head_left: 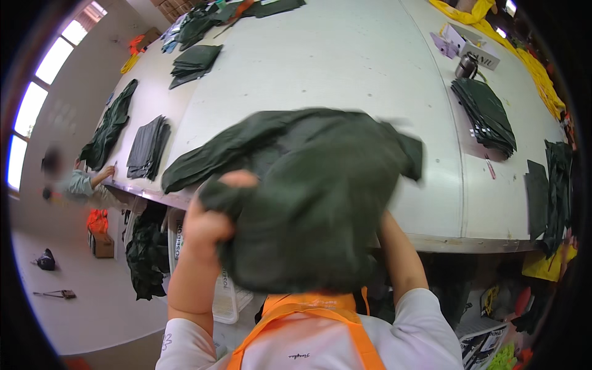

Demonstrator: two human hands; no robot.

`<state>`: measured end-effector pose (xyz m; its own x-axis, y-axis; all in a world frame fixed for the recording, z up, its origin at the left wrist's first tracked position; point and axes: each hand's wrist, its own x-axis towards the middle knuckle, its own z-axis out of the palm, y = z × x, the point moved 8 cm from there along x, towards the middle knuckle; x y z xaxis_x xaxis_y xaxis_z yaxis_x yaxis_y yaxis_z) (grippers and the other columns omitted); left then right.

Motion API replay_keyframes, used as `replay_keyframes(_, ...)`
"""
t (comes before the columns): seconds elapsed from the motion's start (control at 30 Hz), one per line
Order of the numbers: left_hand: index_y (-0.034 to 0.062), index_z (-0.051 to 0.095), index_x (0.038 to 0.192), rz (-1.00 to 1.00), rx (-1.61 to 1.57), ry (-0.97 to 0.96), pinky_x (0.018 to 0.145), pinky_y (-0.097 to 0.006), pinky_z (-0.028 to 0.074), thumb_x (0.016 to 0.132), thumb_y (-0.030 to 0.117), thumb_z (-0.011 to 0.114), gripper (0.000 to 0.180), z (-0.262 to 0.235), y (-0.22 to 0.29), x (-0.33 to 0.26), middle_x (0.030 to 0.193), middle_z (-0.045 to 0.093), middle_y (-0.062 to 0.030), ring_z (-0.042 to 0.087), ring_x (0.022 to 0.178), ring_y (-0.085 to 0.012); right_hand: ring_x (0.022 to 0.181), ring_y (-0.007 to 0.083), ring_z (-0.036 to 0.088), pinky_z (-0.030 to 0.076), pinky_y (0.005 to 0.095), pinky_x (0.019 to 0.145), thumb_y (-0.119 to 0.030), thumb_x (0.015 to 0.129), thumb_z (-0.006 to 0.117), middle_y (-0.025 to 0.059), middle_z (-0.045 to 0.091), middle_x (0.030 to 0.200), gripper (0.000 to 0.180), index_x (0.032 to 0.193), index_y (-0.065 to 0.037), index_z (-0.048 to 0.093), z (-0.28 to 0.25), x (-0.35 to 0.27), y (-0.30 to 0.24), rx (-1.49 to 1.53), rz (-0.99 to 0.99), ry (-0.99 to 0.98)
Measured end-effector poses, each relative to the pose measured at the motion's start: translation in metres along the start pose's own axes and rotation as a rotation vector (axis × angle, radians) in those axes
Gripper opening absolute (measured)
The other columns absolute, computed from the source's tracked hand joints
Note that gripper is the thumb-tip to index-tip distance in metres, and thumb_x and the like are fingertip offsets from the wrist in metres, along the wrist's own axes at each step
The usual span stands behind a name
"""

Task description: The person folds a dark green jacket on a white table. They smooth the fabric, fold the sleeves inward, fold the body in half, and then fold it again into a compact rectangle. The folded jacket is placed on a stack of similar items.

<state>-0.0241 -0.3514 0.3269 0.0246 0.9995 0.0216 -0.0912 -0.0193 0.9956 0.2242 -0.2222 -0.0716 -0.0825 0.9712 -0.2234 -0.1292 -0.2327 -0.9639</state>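
Note:
A dark green garment (pixel 314 203), seemingly a jacket with a long sleeve stretched to the left, hangs in front of me over the table's near edge. Its lower part is blurred by motion. My left hand (pixel 213 213) is closed on a bunched part of the garment at its left side. My right forearm rises behind the garment's right side. The cloth hides my right hand, so its fingers do not show.
The pale table (pixel 320 55) carries folded dark green stacks (pixel 484 114), a grey stack (pixel 148 148), a thermos (pixel 467 65) and a white box (pixel 472 46). A red pen (pixel 490 166) lies at right. Another person (pixel 83 182) stands at the left edge. White crates (pixel 225 299) stand below.

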Motion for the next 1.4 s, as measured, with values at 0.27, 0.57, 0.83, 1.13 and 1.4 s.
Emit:
replay_keyframes(0.27,-0.0089,0.058,0.085,0.324,-0.288,-0.879,0.036,-0.036,0.029,0.078,-0.005,0.062,0.009,-0.078,0.118,-0.114,0.057,0.058,-0.0183,0.046,0.036,-0.0262,0.110,0.0280,0.055,0.046,0.0360,0.091,-0.021,0.091,0.056,0.0159,0.052,0.129,0.049,0.134,-0.002,0.043,-0.012,-0.188,-0.004,-0.285,0.104,0.255)
replay_keyframes(0.57,-0.0037,0.020,0.142,0.289,0.201,-1.173,0.096,-0.040,0.041,0.083,0.012,0.052,0.069,-0.036,0.032,-0.119,0.122,0.054,-0.0269,0.051,0.116,-0.0366,0.114,0.0308,0.052,0.044,0.0378,0.094,-0.022,0.090,0.057,0.0171,0.049,0.132,0.050,0.134,-0.003,0.043,-0.131,-0.531,-0.181,-0.660,0.180,0.935)
replay_keyframes(0.83,-0.0004,0.030,0.142,-0.540,-0.261,-1.101,0.101,-0.027,0.035,0.098,0.023,0.046,0.053,-0.058,-0.071,-0.133,0.133,0.049,-0.0104,0.046,0.119,-0.0160,0.117,0.0332,0.049,0.042,0.0393,0.097,-0.022,0.090,0.058,0.0183,0.047,0.134,0.051,0.134,-0.003,0.043,-0.085,-0.482,-0.453,-1.020,-0.383,1.132)
replay_keyframes(1.13,-0.0055,0.052,0.124,-0.908,-0.427,-0.307,0.093,-0.028,0.043,0.092,0.018,0.054,0.040,-0.208,-0.193,-0.169,0.118,0.060,-0.0086,0.057,0.104,-0.0138,0.121,0.0360,0.046,0.040,0.0410,0.100,-0.023,0.089,0.059,0.0195,0.044,0.137,0.053,0.135,-0.003,0.042,0.270,-0.005,-0.490,-0.769,-1.031,0.213)
replay_keyframes(1.4,-0.0001,0.049,0.126,-0.352,0.285,0.849,0.095,-0.032,0.042,0.089,0.015,0.061,0.042,-0.383,-0.276,-0.137,0.119,0.057,-0.0140,0.055,0.109,-0.0205,0.128,0.0401,0.038,0.034,0.0448,0.104,-0.028,0.085,0.063,0.0222,0.034,0.143,0.059,0.136,-0.008,0.041,0.420,0.191,-0.155,-1.191,-0.755,-0.479)
